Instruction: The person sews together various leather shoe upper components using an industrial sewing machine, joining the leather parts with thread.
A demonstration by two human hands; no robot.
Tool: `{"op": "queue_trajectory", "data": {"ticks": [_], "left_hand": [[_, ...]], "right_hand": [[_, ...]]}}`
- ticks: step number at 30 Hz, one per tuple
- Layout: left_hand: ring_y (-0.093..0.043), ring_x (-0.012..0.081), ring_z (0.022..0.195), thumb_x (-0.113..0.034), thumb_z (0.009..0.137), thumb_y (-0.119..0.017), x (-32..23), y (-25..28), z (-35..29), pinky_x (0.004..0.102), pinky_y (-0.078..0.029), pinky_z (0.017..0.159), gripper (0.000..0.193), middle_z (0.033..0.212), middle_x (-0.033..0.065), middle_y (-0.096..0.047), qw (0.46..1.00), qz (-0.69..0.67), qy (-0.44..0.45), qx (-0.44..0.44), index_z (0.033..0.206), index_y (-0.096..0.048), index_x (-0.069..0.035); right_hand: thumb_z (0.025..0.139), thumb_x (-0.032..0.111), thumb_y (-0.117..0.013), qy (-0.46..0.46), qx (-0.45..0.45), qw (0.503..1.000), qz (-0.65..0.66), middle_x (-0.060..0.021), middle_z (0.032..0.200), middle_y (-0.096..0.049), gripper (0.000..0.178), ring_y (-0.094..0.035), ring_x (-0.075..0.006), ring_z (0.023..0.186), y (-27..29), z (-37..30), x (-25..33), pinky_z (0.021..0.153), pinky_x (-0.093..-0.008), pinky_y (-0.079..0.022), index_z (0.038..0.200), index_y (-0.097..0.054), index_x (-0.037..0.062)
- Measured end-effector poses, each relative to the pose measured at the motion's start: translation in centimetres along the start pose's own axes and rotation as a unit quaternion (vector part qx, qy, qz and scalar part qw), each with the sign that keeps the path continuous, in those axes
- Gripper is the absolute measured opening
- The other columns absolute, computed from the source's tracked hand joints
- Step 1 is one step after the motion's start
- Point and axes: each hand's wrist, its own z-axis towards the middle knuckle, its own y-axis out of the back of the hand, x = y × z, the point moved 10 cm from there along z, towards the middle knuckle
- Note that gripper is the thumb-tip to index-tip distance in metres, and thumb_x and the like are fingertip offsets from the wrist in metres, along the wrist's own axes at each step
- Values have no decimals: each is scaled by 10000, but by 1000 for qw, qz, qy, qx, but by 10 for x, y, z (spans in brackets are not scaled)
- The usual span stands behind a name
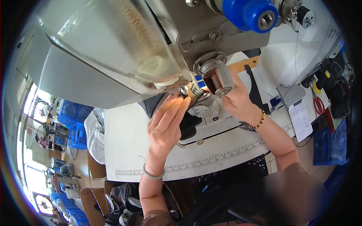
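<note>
My left hand [166, 122] is at the stitching area of a large sewing machine [109, 84], its fingers close together and pressed on a dark grey shoe [149, 106]. Lit fingertips rest beside a tan edge near the needle; my thumb is hidden. My right hand [239, 100] is on the other side of the stitching area, behind a metal cylinder [220, 81] hanging from the machine head. That cylinder hides most of its fingers, so what they hold does not show. Below the needle is a metal machine bed [205, 110] with a black part beside it.
A ruler strip [188, 164] runs along the white table's [126, 141] curved front edge. On the right lie a paper sheet [300, 122] and red-handled scissors [319, 106]. A carton of shoes [126, 199] stands below left; blue crates [77, 135] are beyond. A blue knob [250, 15] juts out overhead.
</note>
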Motion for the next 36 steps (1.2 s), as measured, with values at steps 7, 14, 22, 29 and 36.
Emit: {"op": "queue_trajectory", "data": {"ticks": [7,14,22,29,36], "left_hand": [[-624,234,878,100,600,-593,8,-1,-1,322,-546,803,360,917,61,-601,1000,-21,-19,3,933,-688,0],[-612,235,960,2,703,-676,5,-2,-5,397,-504,868,238,957,64,-619,994,30,103,-9,937,-666,-41],[-618,247,930,-55,708,-709,17,1,-9,345,-512,792,209,942,43,-630,996,-51,54,-55,913,-677,-73],[-634,208,871,8,689,-687,-17,-1,-9,302,-542,734,162,858,52,-626,989,105,-6,-100,848,-677,-24],[-639,199,852,13,694,-678,-14,-1,-7,291,-557,720,145,851,46,-630,993,85,-26,-81,834,-681,-24]], "right_hand": [[715,-136,-500,34,15,997,-64,-38,1004,-564,311,-484,-213,779,-4,0,7,693,-344,-348,876,-640,90],[705,-114,-507,38,70,995,-52,-27,1003,-560,383,-479,-213,765,-7,2,9,689,-329,-368,955,-666,128],[682,-106,-539,71,66,991,-93,-35,983,-533,390,-475,-227,769,-8,3,24,676,-323,-410,953,-673,140],[655,-119,-547,69,98,989,-81,-36,996,-528,400,-478,-229,792,-8,6,18,671,-324,-426,947,-670,126],[657,-140,-539,31,99,992,-74,-29,1052,-541,461,-504,-236,851,-6,5,14,709,-314,-453,1001,-677,134]]}}
